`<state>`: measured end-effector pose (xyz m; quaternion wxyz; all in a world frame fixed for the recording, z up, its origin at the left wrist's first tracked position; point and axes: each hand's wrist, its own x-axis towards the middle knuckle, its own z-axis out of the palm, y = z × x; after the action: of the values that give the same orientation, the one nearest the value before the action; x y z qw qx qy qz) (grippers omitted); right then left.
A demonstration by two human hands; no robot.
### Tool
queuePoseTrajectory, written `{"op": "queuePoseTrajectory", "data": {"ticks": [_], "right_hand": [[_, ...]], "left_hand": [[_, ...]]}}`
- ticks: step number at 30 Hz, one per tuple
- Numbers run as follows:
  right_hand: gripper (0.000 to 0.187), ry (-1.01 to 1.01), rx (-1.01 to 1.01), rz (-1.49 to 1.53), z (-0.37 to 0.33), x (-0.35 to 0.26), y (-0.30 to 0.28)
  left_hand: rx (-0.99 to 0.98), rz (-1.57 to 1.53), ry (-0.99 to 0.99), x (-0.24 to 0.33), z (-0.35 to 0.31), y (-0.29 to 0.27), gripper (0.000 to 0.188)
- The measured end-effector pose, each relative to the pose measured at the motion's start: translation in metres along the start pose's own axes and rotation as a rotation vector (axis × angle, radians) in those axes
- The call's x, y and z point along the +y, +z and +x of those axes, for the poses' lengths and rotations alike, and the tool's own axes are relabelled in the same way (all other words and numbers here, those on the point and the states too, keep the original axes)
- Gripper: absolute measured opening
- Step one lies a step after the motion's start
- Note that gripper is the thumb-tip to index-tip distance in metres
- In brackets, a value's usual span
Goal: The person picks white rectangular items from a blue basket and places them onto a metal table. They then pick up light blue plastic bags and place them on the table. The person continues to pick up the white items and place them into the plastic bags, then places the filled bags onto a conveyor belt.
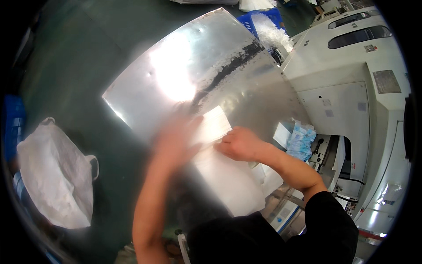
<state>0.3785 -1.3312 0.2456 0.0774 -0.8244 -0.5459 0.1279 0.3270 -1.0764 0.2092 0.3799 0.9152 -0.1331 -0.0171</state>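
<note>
A stack of thin white sheets or pads (215, 124) lies over the metal table, at the mouth of a whitish translucent plastic bag (233, 182) that spreads toward my body. My left hand (176, 136) is at the stack's left side, smeared by motion, so its fingers cannot be made out. On the other side my right hand (241, 143) is closed, its curled fingers pinching the bag's edge where it meets the stack. What lies under the fingertips is hidden.
The shiny metal table (250, 94) carries a dark worn streak. To the right are blue-and-white packets (301, 140) and a large white machine (336, 110). A blue crate (274, 16) of white material stands beyond. A white sack (57, 176) sits on the floor at left.
</note>
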Motion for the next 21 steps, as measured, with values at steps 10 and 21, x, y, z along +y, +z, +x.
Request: {"op": "queuePoseTrajectory", "data": {"ticks": [10,21], "right_hand": [[0.008,-0.021,-0.108,0.057,0.014,-0.001,-0.012],[0.013,0.073,-0.236,0.192,0.026,0.000,-0.021]], "left_hand": [[0.056,-0.006,-0.014,-0.002,-0.006,-0.003,0.071],[0.343,0.084,-0.126,0.077,-0.090,0.057,0.041]]}}
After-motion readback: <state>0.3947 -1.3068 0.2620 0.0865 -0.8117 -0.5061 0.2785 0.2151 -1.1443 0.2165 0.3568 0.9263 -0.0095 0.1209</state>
